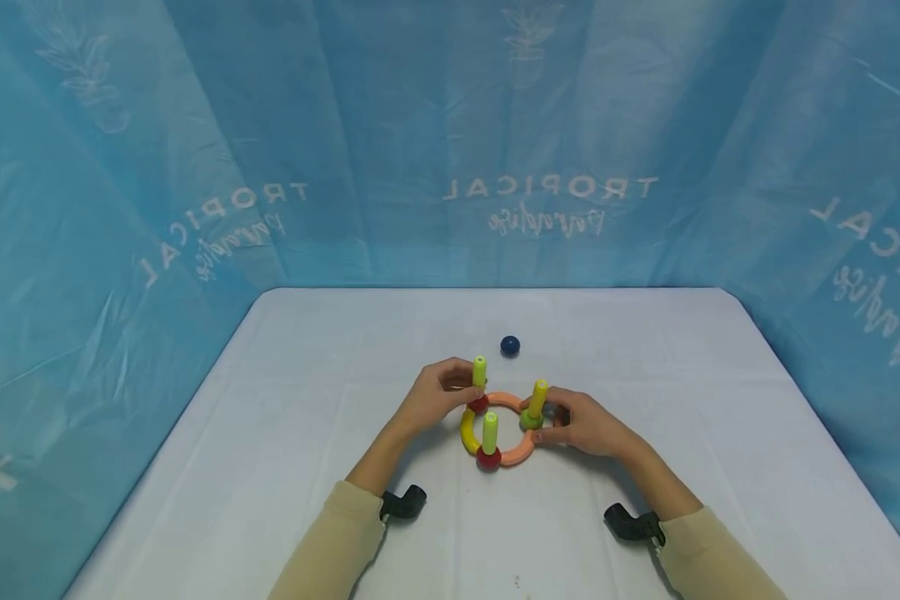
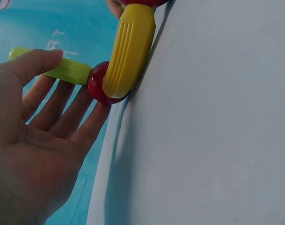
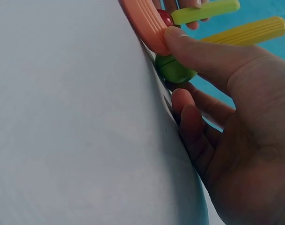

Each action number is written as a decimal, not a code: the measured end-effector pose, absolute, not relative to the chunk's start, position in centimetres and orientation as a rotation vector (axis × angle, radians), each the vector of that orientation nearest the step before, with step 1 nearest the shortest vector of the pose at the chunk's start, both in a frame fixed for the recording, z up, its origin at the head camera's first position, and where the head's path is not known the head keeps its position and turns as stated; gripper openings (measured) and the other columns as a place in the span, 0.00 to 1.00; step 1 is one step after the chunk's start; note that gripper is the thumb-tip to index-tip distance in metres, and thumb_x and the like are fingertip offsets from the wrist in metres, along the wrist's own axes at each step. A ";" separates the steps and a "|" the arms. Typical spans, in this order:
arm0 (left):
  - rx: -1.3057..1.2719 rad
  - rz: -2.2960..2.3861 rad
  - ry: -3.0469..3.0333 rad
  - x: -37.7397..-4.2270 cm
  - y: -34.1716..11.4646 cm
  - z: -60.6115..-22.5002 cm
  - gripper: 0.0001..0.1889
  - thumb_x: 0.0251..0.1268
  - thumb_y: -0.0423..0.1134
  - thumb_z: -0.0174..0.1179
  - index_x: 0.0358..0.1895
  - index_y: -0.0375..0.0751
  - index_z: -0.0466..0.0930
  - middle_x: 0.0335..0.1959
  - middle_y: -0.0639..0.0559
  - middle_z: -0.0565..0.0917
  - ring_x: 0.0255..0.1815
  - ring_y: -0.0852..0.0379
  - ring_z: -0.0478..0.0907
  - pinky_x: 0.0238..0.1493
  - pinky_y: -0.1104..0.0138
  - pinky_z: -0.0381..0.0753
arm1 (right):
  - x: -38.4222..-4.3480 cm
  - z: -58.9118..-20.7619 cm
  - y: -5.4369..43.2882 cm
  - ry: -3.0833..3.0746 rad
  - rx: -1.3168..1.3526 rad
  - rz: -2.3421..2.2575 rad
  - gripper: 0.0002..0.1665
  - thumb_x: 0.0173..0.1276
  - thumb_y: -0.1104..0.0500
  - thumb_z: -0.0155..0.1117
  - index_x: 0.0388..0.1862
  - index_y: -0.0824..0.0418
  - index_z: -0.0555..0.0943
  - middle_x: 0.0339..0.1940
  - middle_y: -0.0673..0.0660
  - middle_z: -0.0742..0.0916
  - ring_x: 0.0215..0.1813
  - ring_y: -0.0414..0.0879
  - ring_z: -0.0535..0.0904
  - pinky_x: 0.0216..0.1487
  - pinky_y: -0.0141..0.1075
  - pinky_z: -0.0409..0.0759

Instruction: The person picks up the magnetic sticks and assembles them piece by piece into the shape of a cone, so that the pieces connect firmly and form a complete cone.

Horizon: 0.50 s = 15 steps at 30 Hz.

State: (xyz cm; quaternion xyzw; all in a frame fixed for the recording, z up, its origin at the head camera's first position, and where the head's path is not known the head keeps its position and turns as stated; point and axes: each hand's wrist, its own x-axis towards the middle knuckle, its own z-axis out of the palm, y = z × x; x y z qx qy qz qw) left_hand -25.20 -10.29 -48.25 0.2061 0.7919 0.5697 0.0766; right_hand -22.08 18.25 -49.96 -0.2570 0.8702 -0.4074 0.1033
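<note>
On the white table lies a ring of yellow (image 1: 468,432) and orange curved pieces (image 1: 518,452), joined by red balls (image 1: 488,459) and a green ball (image 1: 531,420). Upright sticks stand on these balls: a yellow one (image 1: 537,399) and light green ones (image 1: 490,433). My left hand (image 1: 437,393) holds the far-left light green stick (image 2: 72,71) between thumb and fingers, above its red ball (image 2: 99,80). At the ring's right side my right hand (image 1: 587,422) grips the orange piece (image 3: 146,23) beside the green ball (image 3: 174,69), thumb pressed on it. Its fingertips are partly hidden.
A dark blue ball (image 1: 510,346) sits alone behind the ring. Blue curtains (image 1: 540,250) with printed lettering hang round the back and sides of the table (image 1: 307,350). Black wrist-worn devices (image 1: 405,503) stick out from both sleeves.
</note>
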 end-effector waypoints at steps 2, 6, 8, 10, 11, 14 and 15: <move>0.628 1.711 2.364 -25.3 -10.5 -48.3 0.15 0.63 0.41 0.65 0.51 0.45 0.79 0.45 0.55 0.83 0.48 0.57 0.80 0.49 0.63 0.79 | -22.2 -49.9 18.2 2.554 -0.769 -1.210 0.27 0.56 0.43 0.73 0.55 0.44 0.79 0.36 0.49 0.81 0.32 0.45 0.72 0.31 0.35 0.72; 0.648 1.714 2.356 -25.5 -10.9 -48.4 0.17 0.64 0.39 0.64 0.54 0.39 0.77 0.46 0.53 0.83 0.48 0.56 0.80 0.49 0.63 0.79 | -22.5 -49.5 18.1 2.530 -0.809 -1.192 0.28 0.58 0.43 0.72 0.57 0.45 0.78 0.33 0.51 0.80 0.31 0.45 0.72 0.31 0.35 0.72; 0.663 1.713 2.350 -25.5 -11.0 -48.4 0.17 0.64 0.37 0.64 0.55 0.37 0.76 0.47 0.52 0.83 0.49 0.55 0.80 0.50 0.63 0.79 | -22.6 -49.2 18.2 2.504 -0.840 -1.175 0.28 0.59 0.45 0.71 0.58 0.46 0.78 0.33 0.52 0.79 0.31 0.46 0.72 0.31 0.36 0.72; 0.664 1.702 2.342 -25.4 -10.9 -48.2 0.17 0.64 0.35 0.63 0.55 0.37 0.76 0.48 0.50 0.83 0.50 0.53 0.79 0.50 0.63 0.79 | -22.8 -48.9 18.5 2.455 -0.855 -1.170 0.26 0.62 0.51 0.70 0.59 0.47 0.77 0.32 0.53 0.80 0.32 0.47 0.73 0.32 0.37 0.73; 0.663 1.695 2.337 -25.3 -10.9 -48.0 0.17 0.64 0.34 0.63 0.55 0.36 0.76 0.48 0.48 0.83 0.51 0.51 0.79 0.50 0.62 0.78 | -22.9 -48.8 18.8 2.423 -0.851 -1.174 0.25 0.63 0.54 0.69 0.59 0.48 0.77 0.32 0.54 0.80 0.32 0.47 0.73 0.32 0.37 0.73; 0.661 1.692 2.315 -24.7 -10.7 -47.2 0.16 0.64 0.32 0.62 0.54 0.36 0.76 0.49 0.44 0.82 0.51 0.48 0.79 0.51 0.60 0.78 | -23.4 -48.7 19.6 2.308 -0.786 -1.223 0.24 0.66 0.62 0.64 0.60 0.51 0.75 0.33 0.55 0.83 0.32 0.49 0.76 0.33 0.38 0.77; 0.665 1.697 2.310 -24.7 -10.7 -47.2 0.16 0.64 0.32 0.62 0.53 0.35 0.75 0.49 0.44 0.82 0.51 0.48 0.79 0.51 0.60 0.78 | -23.6 -48.8 19.8 2.281 -0.761 -1.238 0.24 0.66 0.64 0.63 0.61 0.53 0.75 0.35 0.56 0.83 0.31 0.49 0.77 0.33 0.39 0.78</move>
